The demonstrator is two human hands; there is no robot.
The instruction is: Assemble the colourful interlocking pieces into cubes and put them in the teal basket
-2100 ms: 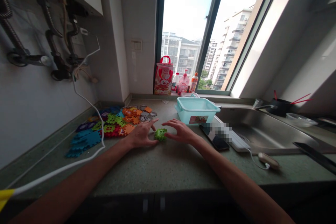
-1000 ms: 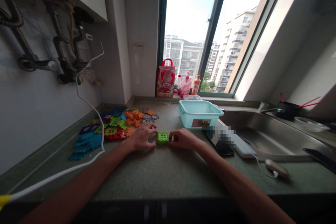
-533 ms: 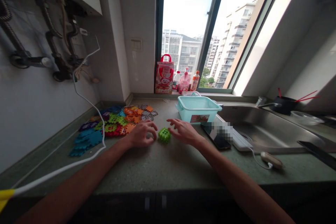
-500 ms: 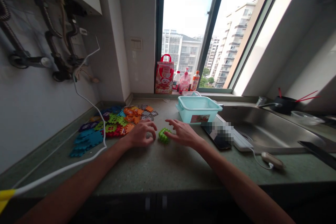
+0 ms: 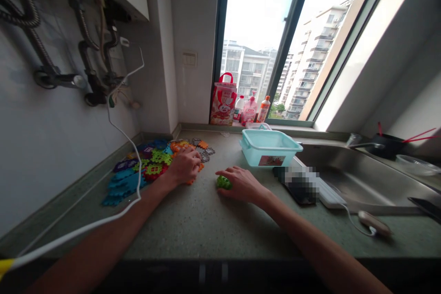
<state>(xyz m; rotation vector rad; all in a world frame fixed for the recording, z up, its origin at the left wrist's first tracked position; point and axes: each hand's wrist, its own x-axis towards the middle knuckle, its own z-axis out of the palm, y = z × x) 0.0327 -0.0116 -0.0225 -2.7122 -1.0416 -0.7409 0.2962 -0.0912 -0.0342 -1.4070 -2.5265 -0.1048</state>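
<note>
A small green block of joined toy pieces (image 5: 223, 183) stands on the grey-green counter (image 5: 193, 229), and my right hand (image 5: 239, 183) has its fingers bent around it. My left hand (image 5: 185, 165) is over the right side of a pile of flat, notched plastic pieces. Its fingers curl downward over orange pieces, and what they hold, if anything, is hidden. Green pieces (image 5: 160, 156) lie mid-pile, blue-teal ones (image 5: 120, 186) at its front left, grey ones (image 5: 206, 151) at its back right.
A light-teal plastic tub (image 5: 270, 147) sits behind my right hand. Right of it are a dark phone (image 5: 299, 188), a white power strip (image 5: 329, 193) and the metal sink (image 5: 358, 174). A white cable (image 5: 86, 225) crosses the left side. Bottles (image 5: 248, 110) stand by the window.
My left hand has moved left and back, away from the green block to the pile. My right hand's fingers have closed around the block. The camera view has shifted slightly left.
</note>
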